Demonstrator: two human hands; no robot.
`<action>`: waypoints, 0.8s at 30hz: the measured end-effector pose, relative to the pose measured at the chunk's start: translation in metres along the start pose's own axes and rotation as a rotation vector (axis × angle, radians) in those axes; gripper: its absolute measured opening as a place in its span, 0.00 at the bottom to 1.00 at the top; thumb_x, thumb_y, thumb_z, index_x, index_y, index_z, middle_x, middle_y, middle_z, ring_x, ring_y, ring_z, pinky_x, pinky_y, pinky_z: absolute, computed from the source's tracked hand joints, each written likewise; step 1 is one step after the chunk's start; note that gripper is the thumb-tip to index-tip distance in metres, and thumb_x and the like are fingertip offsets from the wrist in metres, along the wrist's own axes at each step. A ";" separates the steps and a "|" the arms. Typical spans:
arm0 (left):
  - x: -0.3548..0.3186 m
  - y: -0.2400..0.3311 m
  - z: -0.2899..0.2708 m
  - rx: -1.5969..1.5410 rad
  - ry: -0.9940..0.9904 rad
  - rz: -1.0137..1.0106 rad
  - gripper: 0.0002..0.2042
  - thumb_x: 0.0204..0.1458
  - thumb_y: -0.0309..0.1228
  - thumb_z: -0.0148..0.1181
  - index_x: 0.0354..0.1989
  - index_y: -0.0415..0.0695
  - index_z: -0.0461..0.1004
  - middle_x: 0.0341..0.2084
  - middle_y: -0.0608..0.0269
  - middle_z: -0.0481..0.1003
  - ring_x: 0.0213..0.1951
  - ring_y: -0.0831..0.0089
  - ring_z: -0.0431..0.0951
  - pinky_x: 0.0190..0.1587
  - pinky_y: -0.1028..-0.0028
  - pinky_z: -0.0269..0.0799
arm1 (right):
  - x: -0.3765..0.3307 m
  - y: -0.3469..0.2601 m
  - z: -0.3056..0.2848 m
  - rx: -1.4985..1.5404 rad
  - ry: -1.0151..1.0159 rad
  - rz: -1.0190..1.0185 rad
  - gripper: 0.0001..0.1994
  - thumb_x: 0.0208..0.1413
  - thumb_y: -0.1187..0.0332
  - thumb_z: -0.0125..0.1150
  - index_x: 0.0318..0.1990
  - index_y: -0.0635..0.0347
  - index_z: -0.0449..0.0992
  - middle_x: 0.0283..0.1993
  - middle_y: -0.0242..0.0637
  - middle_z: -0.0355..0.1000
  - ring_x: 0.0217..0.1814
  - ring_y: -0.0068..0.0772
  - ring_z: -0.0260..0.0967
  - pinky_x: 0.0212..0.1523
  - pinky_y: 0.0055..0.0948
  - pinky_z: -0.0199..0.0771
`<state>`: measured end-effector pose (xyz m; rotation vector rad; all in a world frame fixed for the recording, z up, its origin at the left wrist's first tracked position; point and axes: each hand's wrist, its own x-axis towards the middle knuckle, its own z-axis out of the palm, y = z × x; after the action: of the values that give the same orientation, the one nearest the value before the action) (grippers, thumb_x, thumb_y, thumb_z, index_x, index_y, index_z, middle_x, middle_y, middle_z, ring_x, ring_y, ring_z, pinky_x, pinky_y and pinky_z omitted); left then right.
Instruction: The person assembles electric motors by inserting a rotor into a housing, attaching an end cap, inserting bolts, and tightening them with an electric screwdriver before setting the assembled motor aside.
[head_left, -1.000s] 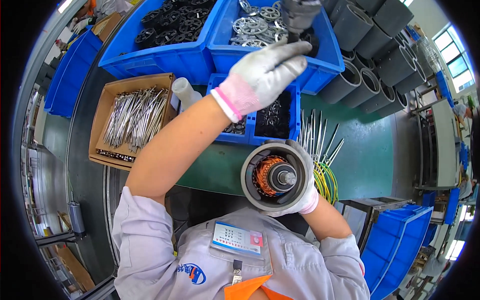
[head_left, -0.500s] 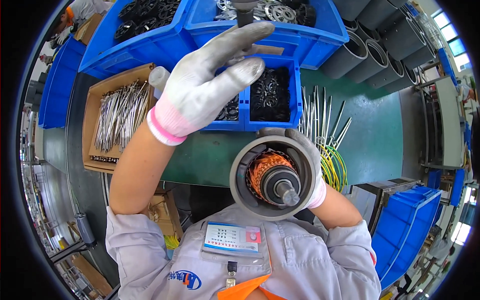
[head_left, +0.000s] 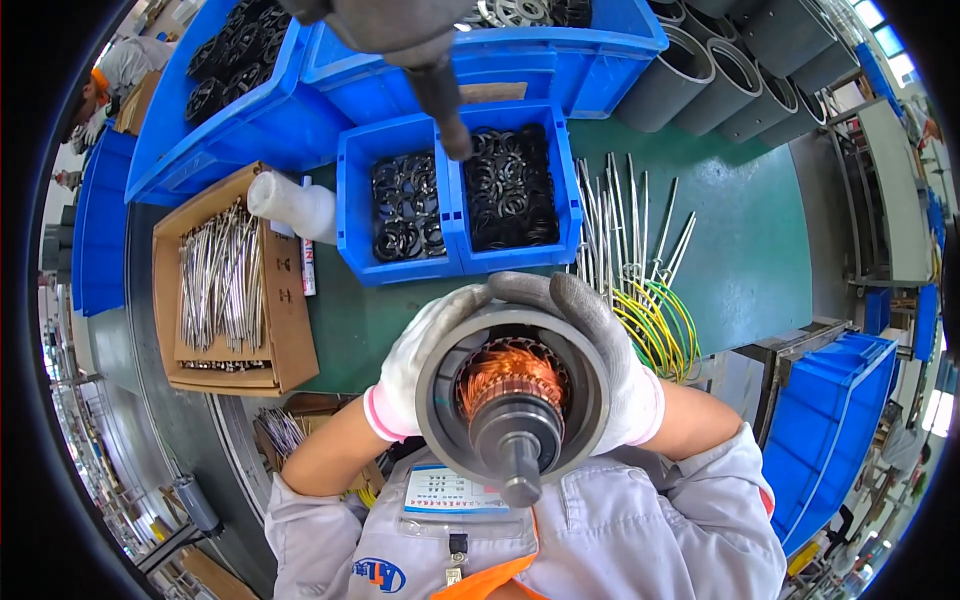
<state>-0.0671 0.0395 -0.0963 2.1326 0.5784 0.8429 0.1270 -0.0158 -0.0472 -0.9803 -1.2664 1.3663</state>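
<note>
Motor housing (head_left: 428, 408): held before the chest, near the close edge of the green surface (head_left: 745, 260); grey and cylindrical, with a copper-wound armature (head_left: 512, 380) inside.
Left hand (head_left: 424, 326): gloved, grasping the housing by its left wall, with fingers curled around the far side.
Right hand (head_left: 626, 375): gloved, likewise grasping the right wall; probably placed opposite to share the weight and steady so wide a cylinder.
Long axis: directed up toward the camera and tilted toward the chest, with the lower end hidden.
Shaft (head_left: 521, 475): projecting from the open mouth, inclined toward the chest; likely turned thus for a view inside.
Blue bins (head_left: 508, 263): set side by side beyond the hands, holding dark rings (head_left: 512, 190), presumably for easy reach.
Suspended driver (head_left: 435, 85): hung above the bins, unheld, probably to spare surface space.
</note>
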 end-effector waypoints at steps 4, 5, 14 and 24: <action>0.001 -0.012 0.012 -0.193 0.043 0.094 0.33 0.40 0.29 0.68 0.55 0.29 0.61 0.47 0.42 0.70 0.48 0.50 0.73 0.51 0.58 0.68 | 0.004 -0.007 0.002 0.177 -0.039 0.103 0.45 0.26 0.58 0.77 0.54 0.71 0.61 0.49 0.52 0.67 0.49 0.51 0.69 0.52 0.41 0.67; -0.001 -0.013 0.017 -0.058 0.085 0.113 0.32 0.40 0.29 0.67 0.55 0.29 0.62 0.47 0.42 0.70 0.47 0.50 0.73 0.51 0.59 0.68 | 0.004 -0.004 0.001 0.180 -0.037 0.112 0.45 0.26 0.58 0.77 0.54 0.71 0.61 0.49 0.52 0.67 0.49 0.51 0.69 0.52 0.41 0.67; -0.010 -0.015 0.024 -0.064 0.176 0.011 0.31 0.43 0.31 0.65 0.54 0.28 0.61 0.47 0.37 0.69 0.46 0.45 0.73 0.50 0.56 0.68 | 0.016 0.028 -0.009 -0.171 -0.021 -0.590 0.42 0.33 0.57 0.75 0.54 0.70 0.61 0.51 0.60 0.64 0.51 0.62 0.67 0.52 0.51 0.67; -0.009 -0.006 0.023 -0.018 0.150 -0.103 0.30 0.41 0.34 0.66 0.51 0.28 0.65 0.45 0.38 0.70 0.46 0.44 0.73 0.49 0.56 0.69 | 0.012 0.026 -0.009 -0.190 -0.017 -0.611 0.39 0.36 0.62 0.74 0.55 0.68 0.60 0.51 0.62 0.64 0.50 0.63 0.67 0.51 0.52 0.67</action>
<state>-0.0576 0.0265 -0.1161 2.0167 0.7491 0.9515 0.1303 -0.0015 -0.0730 -0.6230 -1.5656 0.7910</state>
